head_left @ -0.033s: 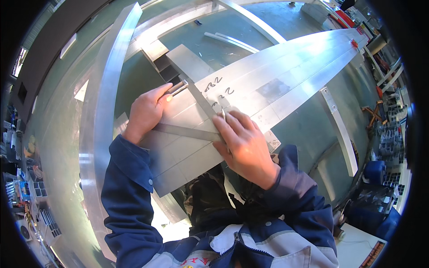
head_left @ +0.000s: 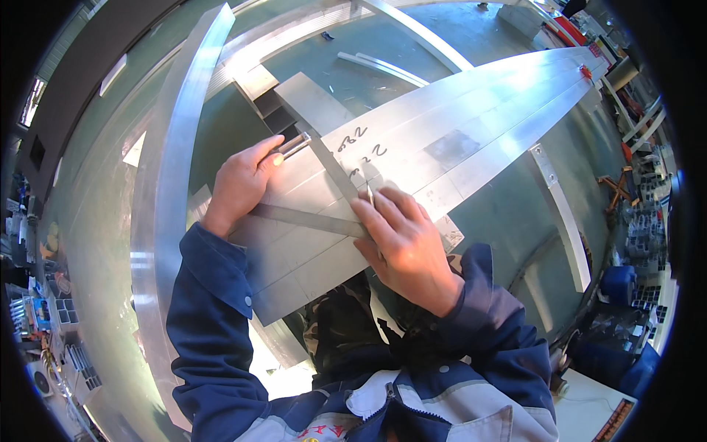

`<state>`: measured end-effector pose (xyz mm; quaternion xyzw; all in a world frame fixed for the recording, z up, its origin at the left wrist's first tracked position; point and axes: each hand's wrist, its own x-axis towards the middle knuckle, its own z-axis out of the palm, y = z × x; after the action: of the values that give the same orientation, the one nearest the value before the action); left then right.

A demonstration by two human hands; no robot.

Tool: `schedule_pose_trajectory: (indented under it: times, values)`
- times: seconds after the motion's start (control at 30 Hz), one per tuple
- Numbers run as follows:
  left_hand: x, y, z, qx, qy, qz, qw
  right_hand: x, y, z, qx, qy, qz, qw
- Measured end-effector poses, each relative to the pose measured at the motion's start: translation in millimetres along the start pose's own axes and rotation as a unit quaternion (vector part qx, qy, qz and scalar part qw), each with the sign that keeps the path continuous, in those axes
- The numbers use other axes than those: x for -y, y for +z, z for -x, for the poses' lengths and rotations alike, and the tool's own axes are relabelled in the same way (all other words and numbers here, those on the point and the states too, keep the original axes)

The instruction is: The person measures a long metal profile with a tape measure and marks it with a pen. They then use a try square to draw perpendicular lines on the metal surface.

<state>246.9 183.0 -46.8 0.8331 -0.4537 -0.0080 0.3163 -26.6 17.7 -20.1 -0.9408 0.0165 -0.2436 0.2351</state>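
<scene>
A long silver metal panel [head_left: 412,118] with lengthwise seams and black handwriting lies in front of me. Across its near end rests a triangular metal square [head_left: 335,171], its two flat bars meeting at my right hand. My left hand [head_left: 239,188] is closed around the square's thick edge at the panel's left side. My right hand [head_left: 409,239] pinches a thin pointed marking tool [head_left: 370,194], its tip beside the bar that slants up to the left. Most of that tool is hidden by the fingers.
A tall metal profile [head_left: 173,147] stands to the left. Box-section metal pieces [head_left: 313,103] sit under the panel's far-left side. Another profile [head_left: 563,221] lies to the right, near a rusty brown stand [head_left: 617,188] and a blue container [head_left: 617,283].
My right hand has slid slightly nearer to me and to the right, along the square's bar, with the marking tool. My left hand and the square stay in place.
</scene>
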Motion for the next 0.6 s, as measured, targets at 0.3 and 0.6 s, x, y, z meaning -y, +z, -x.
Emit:
schedule_pose_trajectory:
  times: [0.3, 0.6]
  values:
    - [-8.8, -0.4, -3.2, 0.012, -0.003, 0.031, 0.999, -16.1, 20.6, 36.3, -0.073, -0.060, -0.062, 0.994]
    - [-20.3, -4.5, 6.8, -0.011, -0.013, 0.032, 0.999, -20.9, 15.3, 44.2, -0.049, -0.073, -0.114, 0.990]
